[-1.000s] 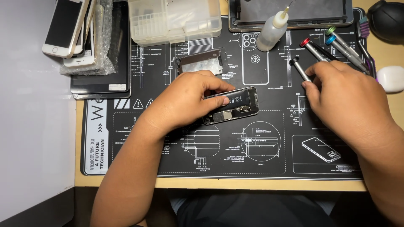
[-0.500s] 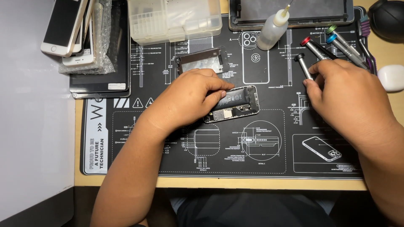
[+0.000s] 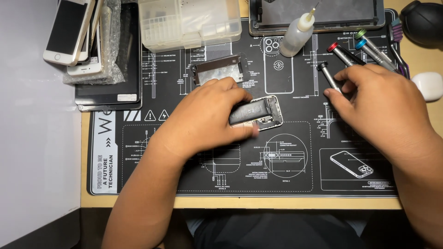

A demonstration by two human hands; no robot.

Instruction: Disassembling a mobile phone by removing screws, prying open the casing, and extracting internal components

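Two hands busy | left hand (image 3: 207, 117) fingers hold open phone (image 3: 258, 113) on black mat (image 3: 152, 157) | right hand (image 3: 380, 103) fingers pinch screwdriver (image 3: 328, 75) | phone looks thin, breakable; hold its edges

Lower half of the black repair mat (image 3: 295, 182) lies open, wide room to sweep a hand across. Upper edge is crowded: clear plastic parts box (image 3: 189, 23) top centre, squeeze bottle (image 3: 297, 33) standing beside it, screwdrivers (image 3: 364, 50) fanned at upper right. Stack of phones (image 3: 87, 46) blocks the upper left. Opened phone (image 3: 258, 113) sits mid-mat between the hands.
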